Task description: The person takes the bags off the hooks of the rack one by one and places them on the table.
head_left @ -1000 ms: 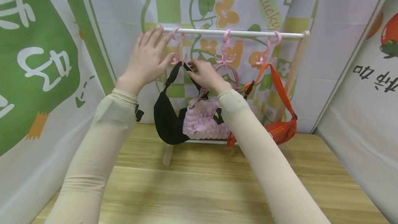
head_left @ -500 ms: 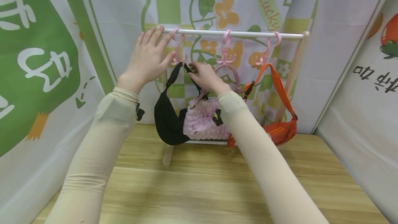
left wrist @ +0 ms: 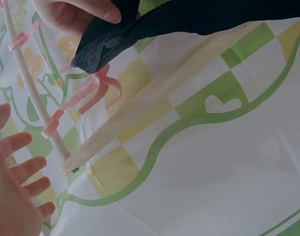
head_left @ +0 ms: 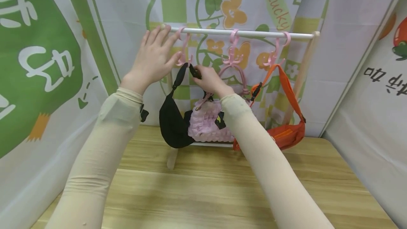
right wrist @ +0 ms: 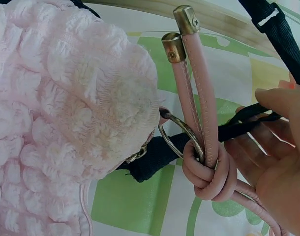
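Observation:
My right hand [head_left: 210, 80] pinches the strap [right wrist: 243, 129] of a black bag [head_left: 173, 123] between thumb and fingers, just below the left pink hook [left wrist: 93, 88]. The strap's top loop hangs on that hook. My left hand [head_left: 151, 56] is spread with its fingers straight, by the left end of the silver rail [head_left: 210, 31]; in the left wrist view, its fingers [left wrist: 29, 169] stay apart from the hook. Directly below my right hand is a puffy pink bag [head_left: 206, 123], its knotted pink handle [right wrist: 209, 172] close to my fingers in the right wrist view.
An orange bag [head_left: 286, 135] hangs from the right pink hook [head_left: 273, 54], and the pink bag's handle is on the middle hook [head_left: 233, 52]. The rack's wooden leg [head_left: 172, 158] stands on a wooden table [head_left: 190, 193]. Printed curtains surround it.
My right fingers have come together on the black strap, which now bunches at the fingertips. The left hand stays almost where it was. The head view has shifted slightly.

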Tool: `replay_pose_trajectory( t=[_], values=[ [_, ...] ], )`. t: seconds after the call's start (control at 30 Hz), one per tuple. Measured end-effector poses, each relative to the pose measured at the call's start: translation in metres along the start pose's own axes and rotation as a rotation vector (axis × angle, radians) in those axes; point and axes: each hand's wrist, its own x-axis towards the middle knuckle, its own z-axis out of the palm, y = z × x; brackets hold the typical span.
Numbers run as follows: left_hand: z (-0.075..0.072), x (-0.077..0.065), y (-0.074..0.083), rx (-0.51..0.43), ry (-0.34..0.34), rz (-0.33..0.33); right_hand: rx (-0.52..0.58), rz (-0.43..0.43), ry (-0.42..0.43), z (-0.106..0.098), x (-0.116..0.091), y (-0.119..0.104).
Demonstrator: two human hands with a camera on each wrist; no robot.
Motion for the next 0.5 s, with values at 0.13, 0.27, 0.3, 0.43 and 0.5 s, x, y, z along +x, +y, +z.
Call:
replay_pose_trajectory(
  t=[0.13,0.27,0.3,0.43,0.5],
  values=[
    [0.000,0.003,-0.001,0.011,-0.006,0.002,-0.035,-0.015,0.007,-0.003,-0.001,0.001],
    [0.001,0.006,-0.002,0.021,-0.019,0.002,-0.077,-0.022,0.019,-0.004,-0.002,0.003],
    [0.001,0.007,-0.002,0.020,-0.022,0.002,-0.084,-0.021,0.021,-0.004,-0.003,0.004],
    [0.003,0.010,-0.004,0.026,-0.035,0.007,-0.089,-0.026,0.030,-0.003,-0.003,0.007],
    [0.003,0.011,-0.005,0.028,-0.042,0.009,-0.080,-0.034,0.035,-0.002,-0.004,0.008]
  ],
)
